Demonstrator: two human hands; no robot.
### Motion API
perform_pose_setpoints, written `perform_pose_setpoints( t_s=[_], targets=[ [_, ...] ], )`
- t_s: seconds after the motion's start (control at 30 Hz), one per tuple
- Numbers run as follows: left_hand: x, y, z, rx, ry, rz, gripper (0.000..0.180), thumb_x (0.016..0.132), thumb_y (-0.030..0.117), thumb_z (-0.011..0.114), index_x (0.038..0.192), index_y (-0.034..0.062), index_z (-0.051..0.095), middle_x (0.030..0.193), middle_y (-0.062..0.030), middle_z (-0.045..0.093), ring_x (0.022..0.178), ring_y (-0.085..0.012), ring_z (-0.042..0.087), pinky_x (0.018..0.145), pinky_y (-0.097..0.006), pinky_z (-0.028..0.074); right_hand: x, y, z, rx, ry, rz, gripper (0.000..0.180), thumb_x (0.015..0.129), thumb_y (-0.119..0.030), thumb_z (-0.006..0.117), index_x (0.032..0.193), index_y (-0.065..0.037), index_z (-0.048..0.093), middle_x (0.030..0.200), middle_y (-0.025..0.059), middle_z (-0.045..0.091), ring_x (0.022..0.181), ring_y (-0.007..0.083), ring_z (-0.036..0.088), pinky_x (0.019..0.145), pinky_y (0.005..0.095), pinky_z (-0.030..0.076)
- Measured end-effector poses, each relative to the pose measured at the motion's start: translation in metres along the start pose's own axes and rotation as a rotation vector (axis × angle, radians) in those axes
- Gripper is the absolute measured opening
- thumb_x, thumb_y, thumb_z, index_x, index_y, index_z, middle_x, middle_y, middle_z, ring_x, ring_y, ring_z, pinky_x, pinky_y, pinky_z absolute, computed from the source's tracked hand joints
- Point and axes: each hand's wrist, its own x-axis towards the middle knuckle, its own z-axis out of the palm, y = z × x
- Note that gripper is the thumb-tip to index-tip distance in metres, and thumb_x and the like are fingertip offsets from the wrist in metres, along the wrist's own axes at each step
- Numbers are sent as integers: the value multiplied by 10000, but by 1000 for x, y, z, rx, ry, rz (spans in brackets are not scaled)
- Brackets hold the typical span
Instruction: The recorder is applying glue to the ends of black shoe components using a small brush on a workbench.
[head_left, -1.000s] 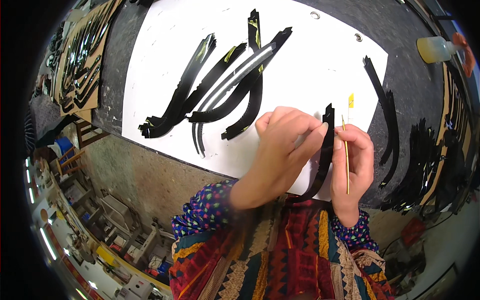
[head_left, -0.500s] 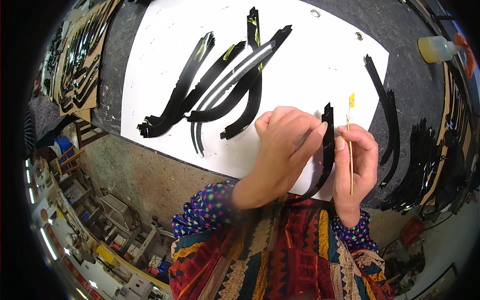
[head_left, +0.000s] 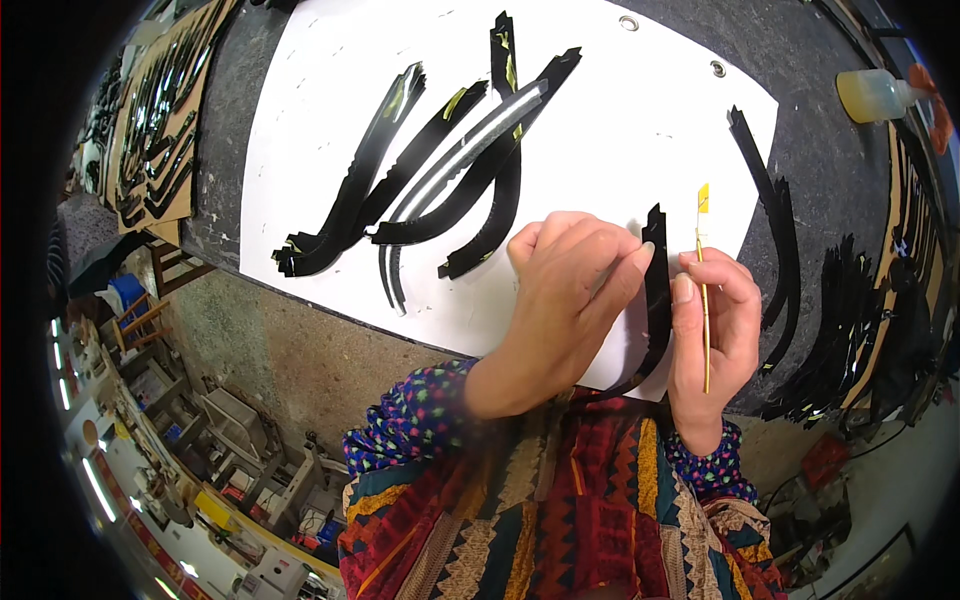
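A curved black strip [head_left: 657, 285] with a notched upper end runs down toward my lap. My left hand [head_left: 570, 300] is closed at its left edge, thumb and fingertips pinched on the strip near its upper part; the other fingers are curled under. Just right of the strip, my right hand [head_left: 718, 330] pinches a thin gold-coloured stick [head_left: 706, 345] between thumb and fingers, nearly upright in the view. Beyond the stick's far tip is a small yellow tab [head_left: 704, 197]; I cannot tell whether it is joined to the stick.
Several black strips [head_left: 505, 190], some with yellow-green patches, overlap on the white sheet [head_left: 590, 130]. More dark strips [head_left: 775, 200] lie at its right edge. A bottle of yellowish liquid [head_left: 868, 97] stands far right. Cardboard holding glossy black pieces [head_left: 165, 150] is at the left.
The gold stick has tilted very slightly in my right hand, its lower end shifting a little right. My left hand stays in place on the strip.
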Motion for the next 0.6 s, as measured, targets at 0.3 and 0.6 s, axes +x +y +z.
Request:
perform_pose_setpoints(
  t_s=[0.3,0.6],
  targets=[
    [1,0,0,2,11,25,127,991,194,587,960,80,633,918,-19,613,1011,-211,546,922,-383,274,0,0,-1,32,4,2,222,949,102,570,1161,35,575,1155,161,592,991,161,623,835,275,533],
    [1,1,1,5,23,25,114,991,181,585,960,84,634,900,-11,605,995,-201,546,917,-381,275,0,-4,-1,23,4,-9,231,945,108,572,1163,32,575,1158,158,589,995,160,624,839,275,530]
  ],
)
